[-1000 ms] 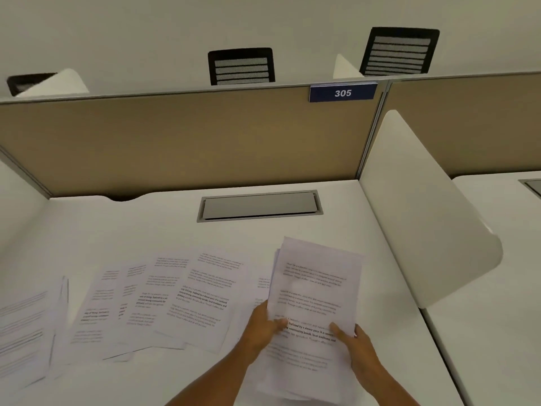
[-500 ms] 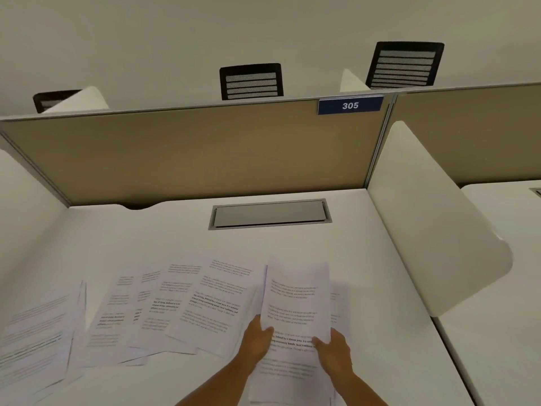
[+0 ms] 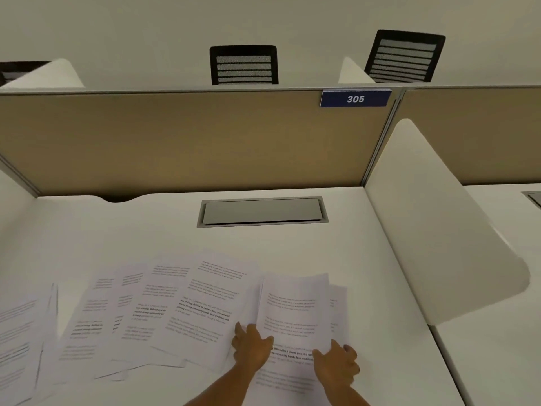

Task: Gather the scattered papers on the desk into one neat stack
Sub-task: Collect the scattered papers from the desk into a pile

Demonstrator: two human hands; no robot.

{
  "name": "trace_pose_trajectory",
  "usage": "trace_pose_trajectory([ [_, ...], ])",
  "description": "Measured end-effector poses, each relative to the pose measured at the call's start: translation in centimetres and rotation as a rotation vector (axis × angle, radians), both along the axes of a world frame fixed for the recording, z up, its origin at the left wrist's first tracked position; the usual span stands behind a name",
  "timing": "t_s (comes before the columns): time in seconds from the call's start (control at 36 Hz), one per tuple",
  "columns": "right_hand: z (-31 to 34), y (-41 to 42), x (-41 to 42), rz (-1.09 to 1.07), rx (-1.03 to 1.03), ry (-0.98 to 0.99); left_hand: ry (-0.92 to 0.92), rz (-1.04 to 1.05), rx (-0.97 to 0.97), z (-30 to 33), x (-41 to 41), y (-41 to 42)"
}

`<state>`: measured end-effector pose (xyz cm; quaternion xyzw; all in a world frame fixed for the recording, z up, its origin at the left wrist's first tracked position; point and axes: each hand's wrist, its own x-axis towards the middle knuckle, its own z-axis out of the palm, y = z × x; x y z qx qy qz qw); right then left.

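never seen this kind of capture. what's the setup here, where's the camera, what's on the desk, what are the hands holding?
There is no robot here. A person wears one wide-angle camera on the head, looking forward and down, so the two forearms enter from the bottom edge.

The left hand and the right hand together hold a small stack of printed sheets by its near end, thumbs on top. I cannot tell whether its far end rests on the white desk.

To the left, more printed pages lie fanned and overlapping on the desk, and another few sheets sit at the far left edge, blurred.

Farther back are a grey cable hatch set into the desk, a tan partition with a blue 305 sign, and a white side divider on the right.
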<state>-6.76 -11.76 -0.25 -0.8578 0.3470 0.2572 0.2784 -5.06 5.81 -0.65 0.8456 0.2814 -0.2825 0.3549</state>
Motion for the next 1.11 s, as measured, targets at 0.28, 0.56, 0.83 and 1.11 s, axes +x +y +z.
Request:
trace_pose_trajectory([
  [0.28,0.8,0.3,1.4,-0.108,0.014,0.035,0.009,-0.046,0.015,-0.6,1.2,0.6],
  [0.56,-0.5,0.7,1.9,-0.319,0.349,-0.158,-0.056,-0.085,0.008,-1.0,0.5,0.3],
  [0.83,-0.2,0.1,1.0,-0.173,0.281,-0.127,-0.075,-0.135,0.002,-1.3,-0.2,0.8],
  [1.11,0.3,-2.0,-0.2,-0.221,0.554,-0.119,-0.121,0.075,-0.461,-0.4,-1.7,0.7],
])
